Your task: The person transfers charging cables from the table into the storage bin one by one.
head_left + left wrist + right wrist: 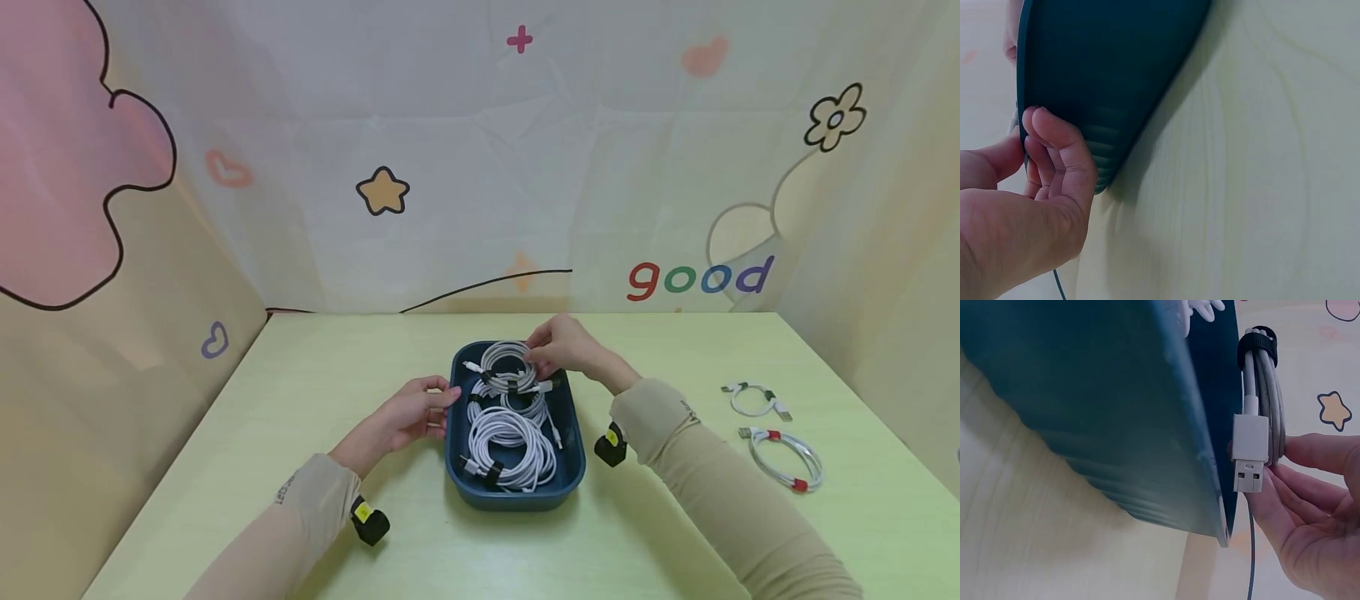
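Pale grey cable, wound into a coil (1272, 394) and cinched with a black strap (1257, 349), sits between the right hand's (564, 344) thumb and fingers, in a pinch, at the far end of a dark blue bin (517, 502). A white USB plug (1250, 434) hangs against the bundle beside the fingertips. Whether the coil bears on the cables beneath it, I cannot tell. It should be light and springy, soft enough to flex yet kept in a ring by the strap; the best hold is probably across the bundled strands, sparing the plug.

The bin stands between the two hands. The left hand (416, 410) grips its near-side rim, thumb over the edge and fingers curled against the outer wall. The bin looks like smooth, fairly rigid plastic, perhaps a little slippery, and easiest to steady by that rim. Inside, nearer the body than the right hand, lies a large white coil (542, 454).

Right of the right forearm, a small white cable (750, 414) and a larger one with red straps (813, 458) rest apart on the pale, wood-grained table (300, 400). Beyond both hands hangs a cartoon-printed cloth (465, 108).
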`<state>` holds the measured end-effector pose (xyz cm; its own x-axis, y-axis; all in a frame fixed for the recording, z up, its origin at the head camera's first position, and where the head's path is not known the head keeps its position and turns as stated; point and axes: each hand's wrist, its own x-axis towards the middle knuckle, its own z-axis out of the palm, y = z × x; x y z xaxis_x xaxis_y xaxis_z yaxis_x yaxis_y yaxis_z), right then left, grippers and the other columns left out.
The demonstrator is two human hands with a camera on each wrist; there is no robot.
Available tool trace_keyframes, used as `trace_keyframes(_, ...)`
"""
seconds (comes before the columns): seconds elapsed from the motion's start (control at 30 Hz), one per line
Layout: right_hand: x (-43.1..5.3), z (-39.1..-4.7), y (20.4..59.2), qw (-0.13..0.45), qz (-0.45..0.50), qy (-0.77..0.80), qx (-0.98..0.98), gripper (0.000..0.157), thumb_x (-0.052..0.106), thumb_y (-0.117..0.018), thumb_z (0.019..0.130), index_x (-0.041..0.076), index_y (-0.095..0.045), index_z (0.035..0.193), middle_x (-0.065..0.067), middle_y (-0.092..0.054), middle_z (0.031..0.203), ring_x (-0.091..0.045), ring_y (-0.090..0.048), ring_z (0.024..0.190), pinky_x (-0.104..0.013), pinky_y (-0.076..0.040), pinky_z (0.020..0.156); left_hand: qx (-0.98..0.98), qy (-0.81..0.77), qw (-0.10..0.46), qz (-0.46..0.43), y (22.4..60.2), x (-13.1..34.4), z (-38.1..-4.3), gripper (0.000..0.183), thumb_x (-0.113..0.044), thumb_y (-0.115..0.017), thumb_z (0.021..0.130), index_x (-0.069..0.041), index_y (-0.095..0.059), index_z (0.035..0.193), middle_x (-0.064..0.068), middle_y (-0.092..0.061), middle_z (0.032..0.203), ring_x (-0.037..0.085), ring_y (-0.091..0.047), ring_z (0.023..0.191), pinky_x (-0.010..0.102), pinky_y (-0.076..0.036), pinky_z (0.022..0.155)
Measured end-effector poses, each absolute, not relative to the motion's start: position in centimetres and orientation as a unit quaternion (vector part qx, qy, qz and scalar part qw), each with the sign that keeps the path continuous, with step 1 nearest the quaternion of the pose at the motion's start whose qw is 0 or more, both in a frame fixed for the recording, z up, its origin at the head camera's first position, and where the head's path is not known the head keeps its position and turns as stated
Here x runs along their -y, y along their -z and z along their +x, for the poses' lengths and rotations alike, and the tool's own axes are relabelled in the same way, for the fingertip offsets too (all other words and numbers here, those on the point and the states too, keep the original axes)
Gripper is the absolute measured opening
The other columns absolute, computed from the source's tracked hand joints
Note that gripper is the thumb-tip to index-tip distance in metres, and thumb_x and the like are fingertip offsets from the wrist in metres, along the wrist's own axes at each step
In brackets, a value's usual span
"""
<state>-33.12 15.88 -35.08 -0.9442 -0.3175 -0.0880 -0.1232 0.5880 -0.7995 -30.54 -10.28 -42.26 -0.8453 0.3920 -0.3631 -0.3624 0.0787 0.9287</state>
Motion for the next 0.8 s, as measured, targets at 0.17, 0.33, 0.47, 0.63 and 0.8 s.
trace_keyframes(0.17, -15.7, -32.9, 35.0, 0.094, -0.135, 0.408, -0.898, 0.023, 0.007, -0.065, 0.090, -0.009, -0.066, 0.106, -0.019, -0.071, 0.090, -0.019, -0.070, 0.066, -0.030, -0.058, 0.066, -0.679, -0.678, 0.280, 0.009, 42.3, 10.2, -30.6, 0.011, -0.020, -0.055, 0.099, -0.014, -0.048, 0.093, -0.003, -0.054, 0.071, 0.014, -0.052, 0.058, 0.026, -0.048, 0.056)
trace_keyframes(0.33, -16.2, -32.7, 34.6, 0.017, -0.165, 0.326, -0.931, 0.025, 0.011, -0.062, 0.092, -0.007, -0.067, 0.109, -0.022, -0.072, 0.097, -0.024, -0.070, 0.076, -0.033, -0.059, 0.072, -0.679, -0.678, 0.280, 0.011, 42.4, 10.2, -30.7, 0.011, -0.021, -0.055, 0.099, -0.014, -0.048, 0.093, -0.003, -0.055, 0.071, 0.014, -0.053, 0.058, 0.025, -0.048, 0.056)
trace_keyframes(0.47, -17.9, -32.4, 34.0, -0.017, -0.169, 0.313, -0.935, 0.027, 0.013, -0.059, 0.094, -0.007, -0.066, 0.111, -0.022, -0.071, 0.100, -0.028, -0.070, 0.081, -0.035, -0.058, 0.074, -0.678, -0.679, 0.280, 0.012, 42.5, 10.3, -30.7, 0.012, -0.022, -0.055, 0.099, -0.014, -0.048, 0.093, -0.003, -0.055, 0.070, 0.014, -0.053, 0.059, 0.026, -0.049, 0.057)
trace_keyframes(0.63, -21.0, -32.2, 33.6, -0.031, -0.136, 0.312, -0.940, 0.027, 0.015, -0.058, 0.094, -0.005, -0.066, 0.111, -0.022, -0.071, 0.100, -0.027, -0.070, 0.080, -0.036, -0.058, 0.074, -0.676, -0.682, 0.278, 0.011, 42.3, 10.3, -30.7, 0.013, -0.021, -0.056, 0.098, -0.014, -0.047, 0.093, -0.002, -0.055, 0.071, 0.014, -0.053, 0.058, 0.026, -0.048, 0.056)
trace_keyframes(0.8, -24.6, -31.6, 33.4, -0.046, -0.114, 0.309, -0.943, 0.026, 0.013, -0.058, 0.095, -0.006, -0.065, 0.110, -0.024, -0.070, 0.100, -0.025, -0.069, 0.081, -0.038, -0.058, 0.076, -0.676, -0.682, 0.279, 0.010, 42.3, 10.4, -30.6, 0.013, -0.021, -0.056, 0.098, -0.014, -0.047, 0.092, -0.002, -0.055, 0.072, 0.014, -0.053, 0.058, 0.026, -0.048, 0.057)
